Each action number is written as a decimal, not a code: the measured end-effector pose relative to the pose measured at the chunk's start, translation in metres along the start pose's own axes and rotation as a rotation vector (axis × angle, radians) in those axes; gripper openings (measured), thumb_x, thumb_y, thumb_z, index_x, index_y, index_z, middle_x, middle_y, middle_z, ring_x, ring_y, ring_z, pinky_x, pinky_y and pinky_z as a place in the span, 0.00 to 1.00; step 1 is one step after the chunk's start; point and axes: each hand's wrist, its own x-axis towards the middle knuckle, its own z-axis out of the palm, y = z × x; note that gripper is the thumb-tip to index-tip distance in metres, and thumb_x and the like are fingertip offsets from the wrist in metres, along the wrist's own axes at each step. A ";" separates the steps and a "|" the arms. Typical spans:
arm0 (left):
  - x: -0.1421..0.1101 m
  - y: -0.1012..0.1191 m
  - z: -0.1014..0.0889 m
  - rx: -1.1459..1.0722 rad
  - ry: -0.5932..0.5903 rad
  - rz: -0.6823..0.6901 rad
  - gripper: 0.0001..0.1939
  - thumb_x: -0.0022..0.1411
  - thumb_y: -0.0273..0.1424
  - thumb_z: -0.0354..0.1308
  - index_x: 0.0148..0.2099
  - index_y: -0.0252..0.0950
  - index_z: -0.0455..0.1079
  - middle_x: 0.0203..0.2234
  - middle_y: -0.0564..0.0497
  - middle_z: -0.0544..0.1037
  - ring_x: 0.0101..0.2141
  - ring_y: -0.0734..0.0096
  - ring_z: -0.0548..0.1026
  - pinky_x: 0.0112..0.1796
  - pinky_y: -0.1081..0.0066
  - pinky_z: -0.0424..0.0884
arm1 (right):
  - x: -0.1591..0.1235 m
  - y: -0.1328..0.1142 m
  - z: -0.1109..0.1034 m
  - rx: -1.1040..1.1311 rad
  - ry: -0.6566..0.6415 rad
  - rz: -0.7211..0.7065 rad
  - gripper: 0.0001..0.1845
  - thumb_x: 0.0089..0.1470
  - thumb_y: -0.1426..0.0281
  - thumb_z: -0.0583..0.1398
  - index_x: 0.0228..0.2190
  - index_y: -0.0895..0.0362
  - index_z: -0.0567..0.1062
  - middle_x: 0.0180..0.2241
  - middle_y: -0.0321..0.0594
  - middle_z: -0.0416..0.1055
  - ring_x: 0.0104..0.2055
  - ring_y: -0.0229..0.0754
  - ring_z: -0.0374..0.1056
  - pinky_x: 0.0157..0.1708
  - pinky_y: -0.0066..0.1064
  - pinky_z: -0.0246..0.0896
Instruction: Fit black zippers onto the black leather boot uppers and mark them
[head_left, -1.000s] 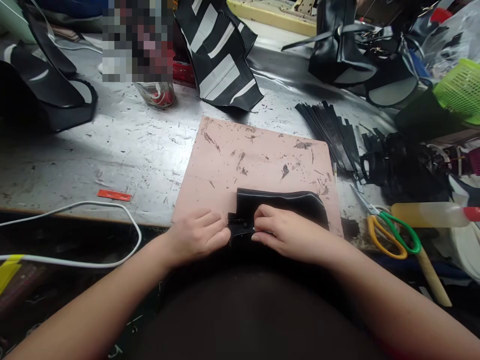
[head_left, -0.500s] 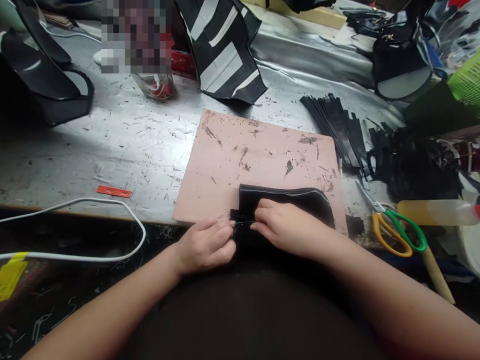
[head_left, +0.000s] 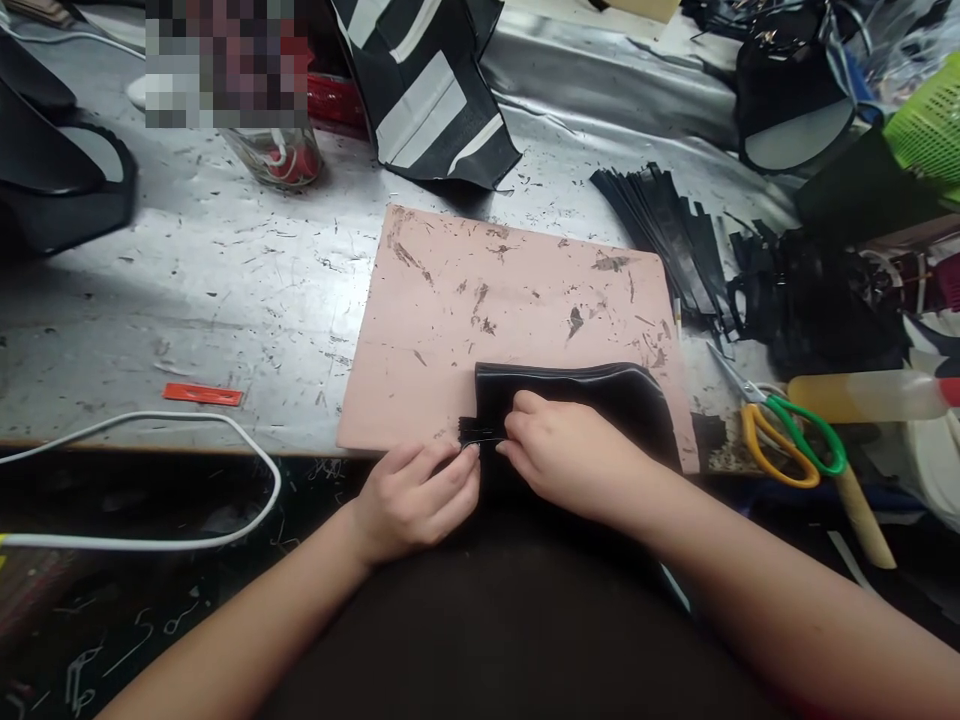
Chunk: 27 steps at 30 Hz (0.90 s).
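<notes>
I'm pinching a thin thread (head_left: 487, 438), left hand (head_left: 420, 495) and right hand (head_left: 566, 440) closed, beside the folded black piece (head_left: 493, 402). The work is looking unfinished.

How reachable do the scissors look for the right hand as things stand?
Probably yes: the scissors lie uncovered, to the right of the pink board. But the right hand seems to pinch a thin thread, so it would likely need to let go first.

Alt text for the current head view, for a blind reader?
A left hand and a right hand, both curled, are close together at a black piece partly on a pink board. Scissors lie to the right, a red strip to the left.
</notes>
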 end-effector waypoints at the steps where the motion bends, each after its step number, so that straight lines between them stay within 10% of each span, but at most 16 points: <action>1: 0.000 0.000 0.000 0.002 -0.004 -0.001 0.05 0.54 0.20 0.58 0.31 0.34 0.72 0.33 0.51 0.80 0.33 0.70 0.76 0.28 0.72 0.66 | 0.000 0.000 0.000 0.006 -0.002 0.003 0.12 0.57 0.69 0.51 0.29 0.59 0.73 0.30 0.40 0.66 0.25 0.37 0.65 0.23 0.28 0.51; 17: 0.009 0.008 -0.001 0.186 -0.138 0.058 0.08 0.56 0.26 0.50 0.28 0.36 0.70 0.31 0.52 0.78 0.30 0.68 0.72 0.30 0.69 0.60 | -0.009 0.000 -0.005 -0.111 -0.041 0.074 0.16 0.57 0.61 0.52 0.31 0.59 0.74 0.31 0.44 0.67 0.30 0.43 0.68 0.25 0.30 0.54; 27: 0.008 0.006 -0.003 0.100 -0.265 0.032 0.21 0.54 0.32 0.47 0.48 0.31 0.69 0.36 0.48 0.76 0.31 0.64 0.68 0.34 0.64 0.58 | -0.015 0.033 -0.004 0.053 -0.047 0.034 0.11 0.58 0.66 0.52 0.30 0.58 0.71 0.33 0.39 0.68 0.31 0.38 0.67 0.29 0.28 0.57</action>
